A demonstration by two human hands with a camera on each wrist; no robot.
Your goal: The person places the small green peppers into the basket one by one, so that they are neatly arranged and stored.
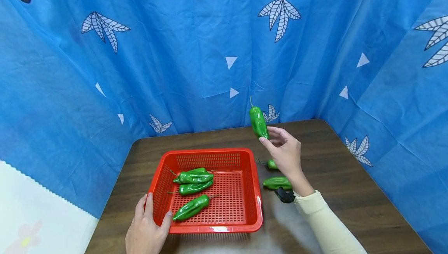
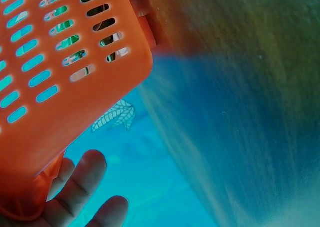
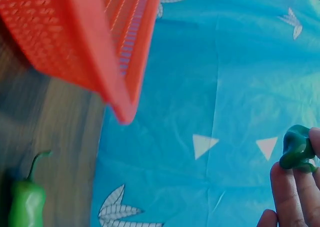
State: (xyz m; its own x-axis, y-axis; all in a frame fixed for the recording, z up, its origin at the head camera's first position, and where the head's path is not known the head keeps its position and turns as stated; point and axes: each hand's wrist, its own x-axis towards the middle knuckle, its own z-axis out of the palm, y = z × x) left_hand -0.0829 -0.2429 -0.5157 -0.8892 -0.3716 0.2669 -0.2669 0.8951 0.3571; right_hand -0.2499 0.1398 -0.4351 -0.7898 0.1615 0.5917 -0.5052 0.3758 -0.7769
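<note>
My right hand (image 1: 285,151) pinches a green pepper (image 1: 258,122) by its lower end, between thumb and fingers. The pepper stands nearly upright above the table, its thin stem pointing up; the right wrist view shows its tip (image 3: 296,148) at the fingers. My left hand (image 1: 147,223) holds the front left corner of a red plastic basket (image 1: 257,191), thumb at the front rim and fingers along the left side. Several green peppers (image 1: 191,207) lie in the left half of the basket. In the left wrist view, fingers (image 2: 82,179) show beside the rim.
Two more peppers lie on the wooden table (image 1: 336,168) right of the basket: one (image 1: 277,183) below my right forearm, another (image 1: 272,164) partly hidden by the hand. A blue patterned curtain (image 1: 196,67) surrounds the table's back and sides. A dark strap (image 1: 285,195) circles the right wrist.
</note>
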